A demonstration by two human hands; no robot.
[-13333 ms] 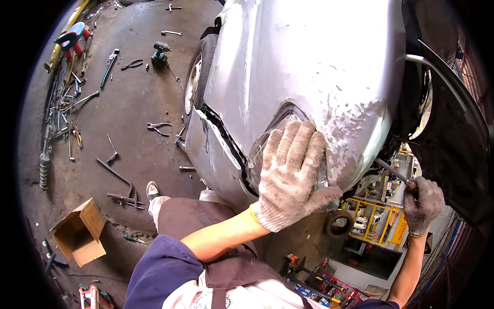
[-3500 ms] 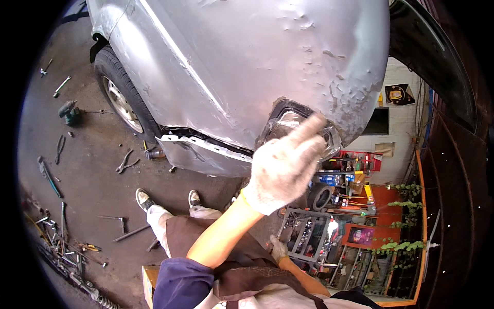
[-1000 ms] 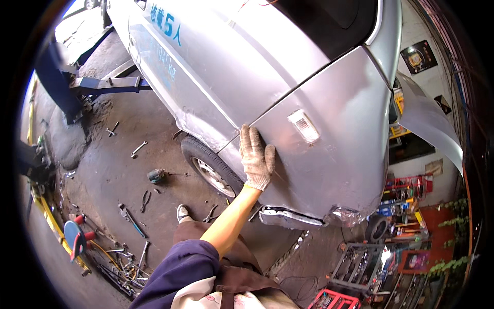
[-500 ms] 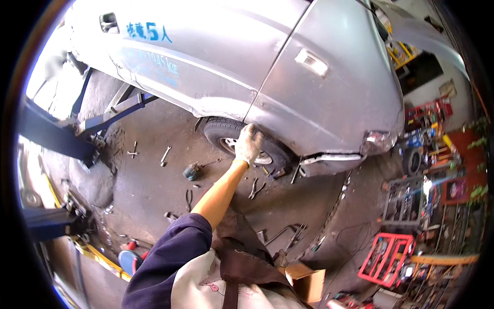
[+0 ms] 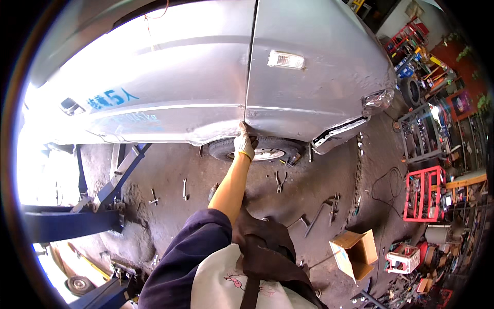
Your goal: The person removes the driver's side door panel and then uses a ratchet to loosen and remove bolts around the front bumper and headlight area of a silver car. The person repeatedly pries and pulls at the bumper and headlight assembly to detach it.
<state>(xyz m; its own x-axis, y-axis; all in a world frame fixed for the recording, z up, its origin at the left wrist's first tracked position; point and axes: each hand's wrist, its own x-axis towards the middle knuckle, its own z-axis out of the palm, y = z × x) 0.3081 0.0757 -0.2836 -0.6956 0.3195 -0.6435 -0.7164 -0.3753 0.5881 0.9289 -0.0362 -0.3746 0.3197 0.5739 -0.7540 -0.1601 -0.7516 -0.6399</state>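
Note:
The silver vehicle (image 5: 314, 87) stands across the far side, its wheel (image 5: 221, 149) showing below the arch. My left hand (image 5: 244, 143), in a whitish work glove with a yellow cuff, reaches straight ahead to the lower end of the door seam. Its fingers are bent round the wheel arch edge (image 5: 218, 135), just above the tyre; some fingertips are hidden behind it. My left forearm covers most of a small tool (image 5: 212, 191) on the floor. My right hand is out of view.
Pliers (image 5: 280, 182) and a wrench (image 5: 184, 189) lie on the floor. A cardboard box (image 5: 368, 248) stands open at the lower right, near a red rack (image 5: 409, 198). A blue lift arm (image 5: 72, 224) juts in from the left.
The view has turned, so the vehicle now lies level across it and the box shows more fully. My left hand stays at the wheel arch near the seam.

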